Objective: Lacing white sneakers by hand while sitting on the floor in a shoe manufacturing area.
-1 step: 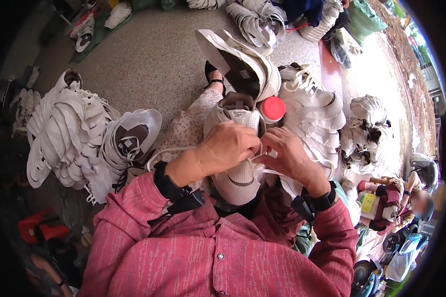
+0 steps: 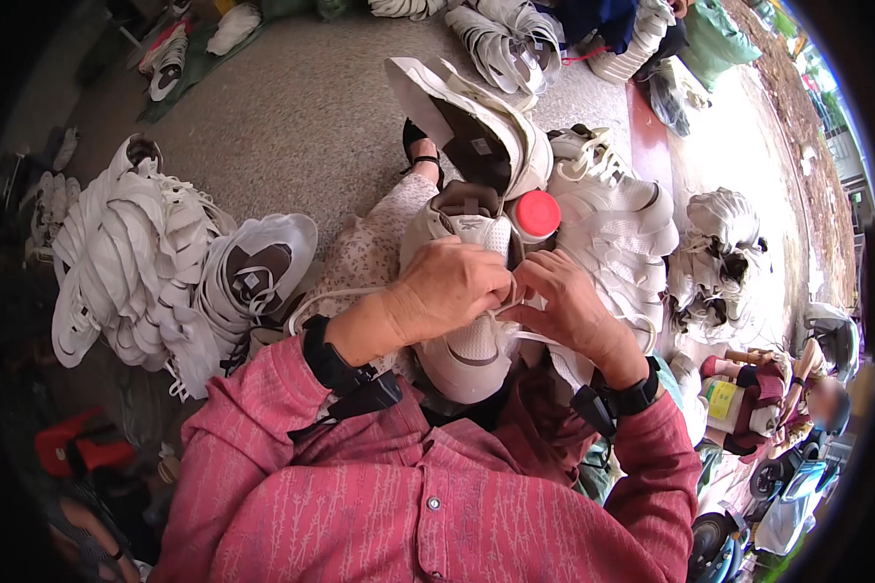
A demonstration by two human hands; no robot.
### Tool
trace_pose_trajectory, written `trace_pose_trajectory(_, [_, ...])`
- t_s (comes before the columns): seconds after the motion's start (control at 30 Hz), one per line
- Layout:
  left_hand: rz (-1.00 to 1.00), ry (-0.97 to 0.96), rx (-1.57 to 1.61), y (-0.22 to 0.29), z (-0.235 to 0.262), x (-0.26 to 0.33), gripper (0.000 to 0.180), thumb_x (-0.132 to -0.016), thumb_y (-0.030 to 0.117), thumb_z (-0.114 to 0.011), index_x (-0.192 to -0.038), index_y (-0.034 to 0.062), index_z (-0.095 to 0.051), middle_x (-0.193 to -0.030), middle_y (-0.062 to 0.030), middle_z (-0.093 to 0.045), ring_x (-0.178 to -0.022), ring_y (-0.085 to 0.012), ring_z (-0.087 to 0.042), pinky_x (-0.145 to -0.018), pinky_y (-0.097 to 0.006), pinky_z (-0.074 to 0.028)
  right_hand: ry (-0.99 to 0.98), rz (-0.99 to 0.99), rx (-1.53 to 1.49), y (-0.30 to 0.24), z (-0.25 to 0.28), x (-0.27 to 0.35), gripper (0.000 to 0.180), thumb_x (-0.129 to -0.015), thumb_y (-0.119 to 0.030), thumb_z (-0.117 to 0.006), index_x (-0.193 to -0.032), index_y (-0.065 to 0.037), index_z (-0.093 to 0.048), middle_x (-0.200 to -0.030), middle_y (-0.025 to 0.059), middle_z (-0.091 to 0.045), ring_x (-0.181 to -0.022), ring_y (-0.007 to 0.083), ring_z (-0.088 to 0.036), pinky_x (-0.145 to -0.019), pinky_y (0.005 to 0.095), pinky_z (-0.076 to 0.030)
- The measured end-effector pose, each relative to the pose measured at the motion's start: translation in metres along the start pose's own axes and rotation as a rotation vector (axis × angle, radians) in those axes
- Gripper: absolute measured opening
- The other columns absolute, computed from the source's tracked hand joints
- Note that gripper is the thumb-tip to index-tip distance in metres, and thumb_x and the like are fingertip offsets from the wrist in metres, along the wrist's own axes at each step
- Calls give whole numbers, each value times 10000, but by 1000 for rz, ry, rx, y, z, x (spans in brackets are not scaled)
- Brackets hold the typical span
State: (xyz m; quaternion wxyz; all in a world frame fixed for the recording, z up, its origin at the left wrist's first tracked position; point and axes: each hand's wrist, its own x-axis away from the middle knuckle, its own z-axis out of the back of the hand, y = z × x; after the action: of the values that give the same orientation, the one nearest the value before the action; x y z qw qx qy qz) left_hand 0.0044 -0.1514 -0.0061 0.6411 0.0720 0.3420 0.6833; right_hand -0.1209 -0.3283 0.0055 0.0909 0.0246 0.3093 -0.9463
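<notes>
On my lap lies a white shoe upper (image 2: 469, 358), its toe pointing toward me and its dark-lined opening facing away. Over its lacing area my left hand (image 2: 452, 284) and my right hand (image 2: 566, 303) meet, fingertips pinched together on the white shoelace (image 2: 340, 293). One stretch of lace loops out past my left wrist, and another passes beneath my right hand. The exact crossing of the lace between the fingertips is hidden. Just beyond my right hand stands a container with a red lid (image 2: 537, 213), between the held upper and other uppers.
Nested uppers (image 2: 476, 121) rise beyond the held one, and laced uppers (image 2: 608, 228) lie to its right. A big heap of uppers (image 2: 136, 262) sits on the left, beside another stack (image 2: 253, 272). A seated person (image 2: 763, 398) and scooters (image 2: 797, 505) are at far right.
</notes>
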Motion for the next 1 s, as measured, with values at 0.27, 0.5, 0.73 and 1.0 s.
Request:
trace_pose_trajectory(0.27, [547, 745, 509, -28, 61, 32, 90, -895, 59, -670, -975, 29, -696, -881, -16, -682, -798, -95, -633, -770, -262, -527, -30, -136, -170, -2, 1, 5, 279, -711, -173, -776, -869, -92, -562, -853, 69, -562, -842, 272, -566, -777, 371, -432])
trace_pose_trajectory(0.5, [724, 582, 1063, -18, 18, 79, 451, -985, 84, -502, -1404, 6, -354, -1027, -123, -647, -867, -162, -642, -773, -305, -552, -32, -162, -39, -23, -1, 0, 318, -734, -143, -754, -1023, -120, -623, -928, 87, -560, -829, 302, -608, -738, 417, -491])
trace_pose_trajectory(0.73, [874, 492, 1203, 8, -5, 101, 409, -970, 58, -513, -1348, 16, -362, -1042, -137, -645, -770, -122, -627, -554, -185, -442, 71, -29, 80, -51, -12, -6, 240, -786, -100, -710, -1019, -87, -653, -1016, 97, -563, -833, 297, -643, -681, 398, -531])
trace_pose_trajectory(1.0, [840, 551, 1167, 8, 16, 100, 298, -969, 59, -541, -1239, -28, -448, -1027, -137, -679, -665, -102, -602, -578, -192, -464, 111, -283, -682, -41, -14, -1, 121, -888, 2, -602, -998, -38, -630, -942, 75, -656, -746, 167, -639, -645, 278, -503])
